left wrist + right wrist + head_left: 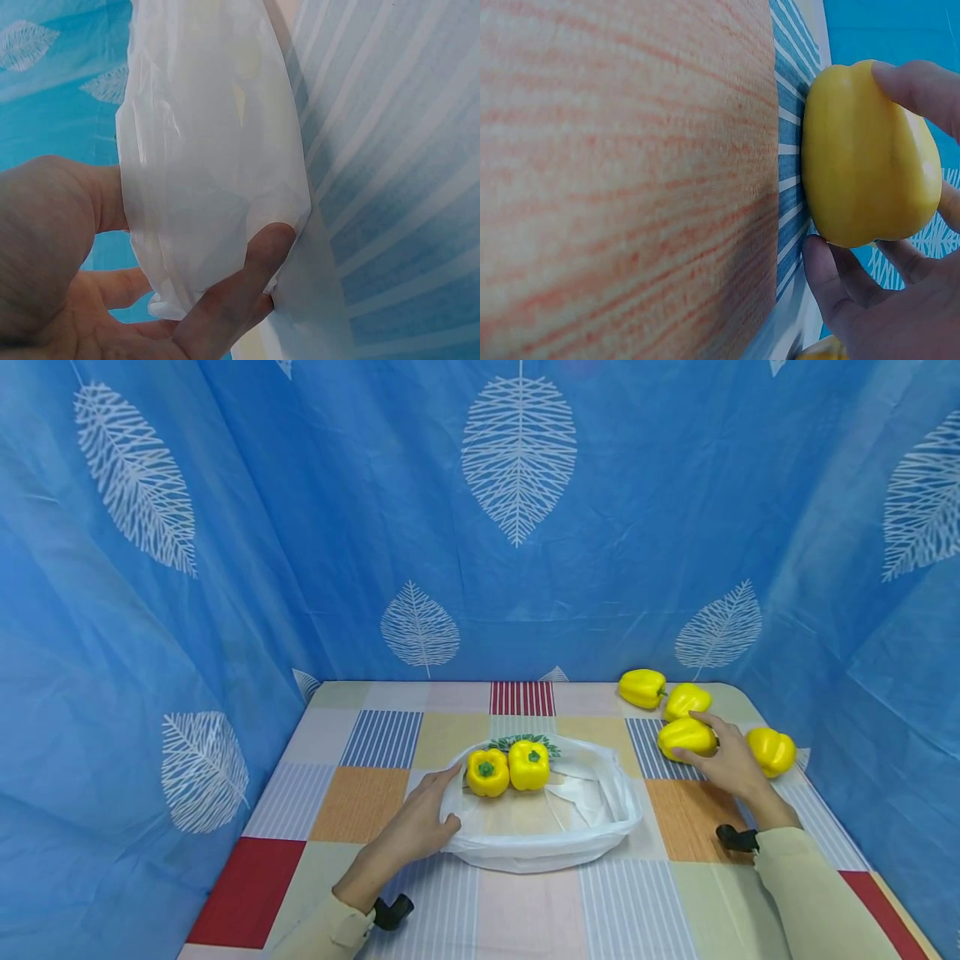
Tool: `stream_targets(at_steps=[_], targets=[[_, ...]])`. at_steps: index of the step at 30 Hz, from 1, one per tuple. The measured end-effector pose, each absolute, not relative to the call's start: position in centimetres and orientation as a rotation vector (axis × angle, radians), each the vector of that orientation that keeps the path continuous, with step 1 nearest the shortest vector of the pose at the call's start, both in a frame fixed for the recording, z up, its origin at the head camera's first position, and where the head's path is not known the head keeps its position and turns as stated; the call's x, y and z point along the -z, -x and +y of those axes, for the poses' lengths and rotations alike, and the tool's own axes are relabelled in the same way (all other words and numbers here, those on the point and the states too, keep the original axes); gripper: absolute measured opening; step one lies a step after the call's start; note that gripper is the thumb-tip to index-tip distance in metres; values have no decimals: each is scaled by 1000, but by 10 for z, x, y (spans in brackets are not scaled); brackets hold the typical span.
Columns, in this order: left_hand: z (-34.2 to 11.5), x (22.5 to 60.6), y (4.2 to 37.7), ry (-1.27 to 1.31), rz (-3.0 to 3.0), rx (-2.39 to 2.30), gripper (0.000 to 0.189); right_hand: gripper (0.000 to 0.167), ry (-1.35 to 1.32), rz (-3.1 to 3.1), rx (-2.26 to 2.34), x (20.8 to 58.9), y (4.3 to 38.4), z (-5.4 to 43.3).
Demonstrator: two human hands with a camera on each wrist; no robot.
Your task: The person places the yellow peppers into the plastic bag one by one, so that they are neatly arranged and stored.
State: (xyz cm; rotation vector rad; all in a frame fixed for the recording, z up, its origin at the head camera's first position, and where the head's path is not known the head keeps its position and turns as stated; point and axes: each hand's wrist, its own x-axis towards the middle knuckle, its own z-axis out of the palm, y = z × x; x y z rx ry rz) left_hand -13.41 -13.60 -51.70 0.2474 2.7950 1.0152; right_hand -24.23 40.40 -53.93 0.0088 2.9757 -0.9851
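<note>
White plastic bag [543, 853] open at the top, mouth spread wide, green leaf print at its far edge; taken as landmark. Inside it, towards the far left: left bagged pepper [487, 773] and right bagged pepper [528, 766], yellow, side by side, stems up.

Left hand [420, 818] at the bag's left rim, thumb and forefinger spread apart. Wrist view: one finger against the bag's outside, other digits passing behind its edge. Cannot tell whether the plastic is pinched.

Right hand [735, 768] right of the bag, thumb and fingers curled round a yellow pepper, the gripped pepper [866, 161], which lies beyond the bag to its right, on its side. Cannot tell whether it is lifted.

Three more yellow ones, all right of the bag: stemmed pepper [641, 689], farther back, on its side; middle pepper [688, 700], between that and the gripped one; outer pepper [772, 752], farthest right from the bag.

Patchwork tablecloth [360, 802] under the bag; blue curtain [600, 568] with white leaf prints behind it.
</note>
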Motion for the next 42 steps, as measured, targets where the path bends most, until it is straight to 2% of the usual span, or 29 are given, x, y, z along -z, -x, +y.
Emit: stream_targets(at_steps=[42], targets=[[-135,518,131,-241,2795,-1027,85,94,117,2985,1082,545,238,405]])
